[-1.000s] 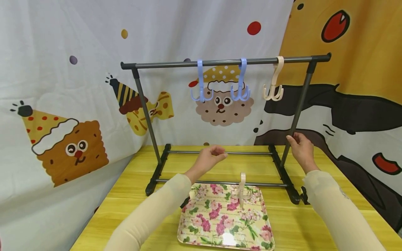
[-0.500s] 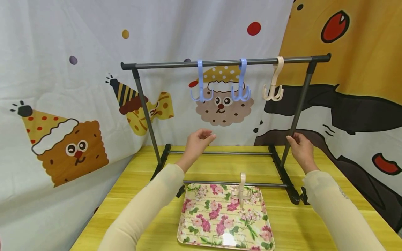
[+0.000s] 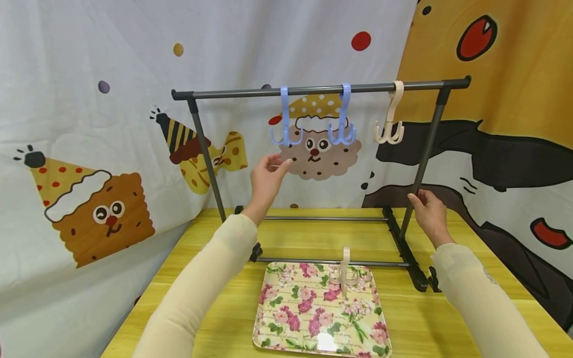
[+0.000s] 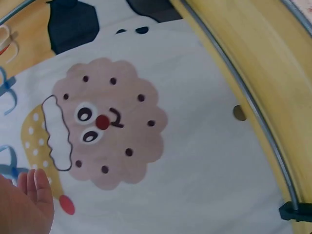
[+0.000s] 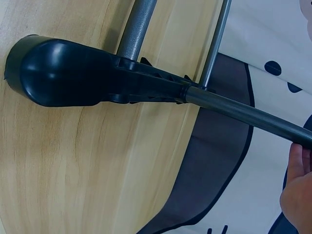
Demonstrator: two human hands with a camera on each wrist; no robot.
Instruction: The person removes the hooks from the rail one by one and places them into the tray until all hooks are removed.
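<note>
My left hand (image 3: pixel 265 185) is raised in front of the rack, below the left blue hook hanger (image 3: pixel 286 119). Its fingers are loosely bent and hold nothing; the left wrist view shows its fingers (image 4: pixel 40 187) near a blue hook. My right hand (image 3: pixel 430 214) holds the right post (image 3: pixel 423 164) of the dark metal rack, thumb across the front. A second blue hook hanger (image 3: pixel 343 117) and a beige hook hanger (image 3: pixel 393 114) hang further right on the top bar (image 3: pixel 241 93). Another beige hook hanger (image 3: pixel 344 273) lies on the floral tray (image 3: pixel 309 323).
The rack stands on a yellow wood-grain table (image 3: pixel 233 318), on black feet (image 3: pixel 405 253) joined by two low rods (image 3: pixel 313 261). The tray sits in front of the near rod. A printed cartoon curtain (image 3: pixel 112 40) hangs behind.
My left hand has risen from above the tray, moving up and left towards the left blue hook hanger. The right hand has stayed at the post, and the hangers hang as before.
</note>
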